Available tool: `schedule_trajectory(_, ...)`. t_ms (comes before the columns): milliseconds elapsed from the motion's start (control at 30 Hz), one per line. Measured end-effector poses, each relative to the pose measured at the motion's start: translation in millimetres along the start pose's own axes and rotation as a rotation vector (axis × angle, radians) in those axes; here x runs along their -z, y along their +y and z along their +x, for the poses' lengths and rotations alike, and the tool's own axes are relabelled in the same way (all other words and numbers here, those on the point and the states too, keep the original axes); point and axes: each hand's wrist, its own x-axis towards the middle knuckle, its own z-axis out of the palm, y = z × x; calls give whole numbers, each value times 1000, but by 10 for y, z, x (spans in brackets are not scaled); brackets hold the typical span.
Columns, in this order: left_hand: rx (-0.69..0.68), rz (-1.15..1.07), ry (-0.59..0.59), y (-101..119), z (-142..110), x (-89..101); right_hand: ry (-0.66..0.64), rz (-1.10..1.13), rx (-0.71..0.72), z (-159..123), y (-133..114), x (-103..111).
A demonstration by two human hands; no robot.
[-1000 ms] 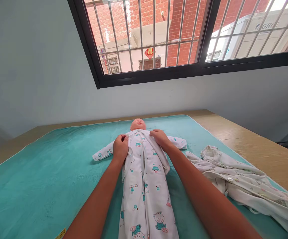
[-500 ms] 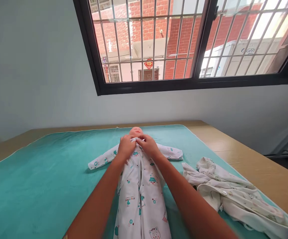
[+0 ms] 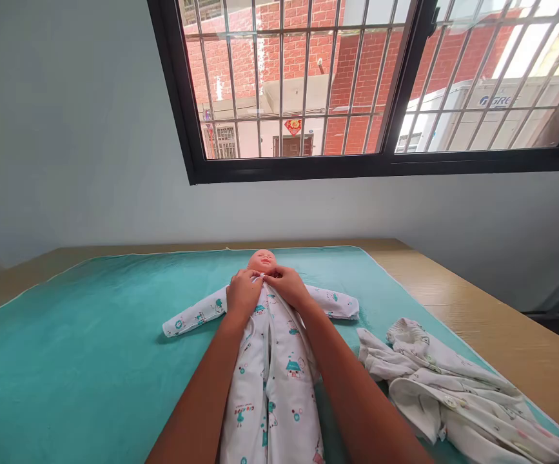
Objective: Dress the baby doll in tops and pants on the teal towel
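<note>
A baby doll [image 3: 262, 259] lies on its back, dressed in a white long-sleeved romper [image 3: 291, 367] with teal and pink prints. Its sleeves stretch out to both sides, and the front edges run down the middle with a narrow gap between them. Just under the doll's chin, my left hand [image 3: 244, 293] pinches the romper's collar on the left. My right hand [image 3: 286, 285] grips the collar from the right, its fingertips close to those of the left. Whatever fastener lies between the fingers is too small to make out.
A teal cloth [image 3: 90, 354] covers much of the wooden table [image 3: 492, 303]. Crumpled white baby clothes [image 3: 453, 393] lie on the right. Behind the table rise a pale wall [image 3: 90, 161] and a black-framed window [image 3: 289, 169] with bars.
Both hands stay at the collar, fingertips slightly closer together. More of the doll's head shows now. The view has shifted slightly.
</note>
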Motion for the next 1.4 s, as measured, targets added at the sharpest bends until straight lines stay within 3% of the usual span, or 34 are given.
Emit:
schedule_trajectory(300,-13,-68,-37,6,9,42,131,-95,102,53,63,-103)
schedule_trajectory(933,6,44,-80,108,-18,90,123,53,5,88,100,-108)
schedule_trajectory(1167,-4,73,-74,120,-28,95,72,206,44,100,158,-99)
schedule_trajectory(1400,-18,91,-43,85,-23,73,114,169,52,97,188,-82)
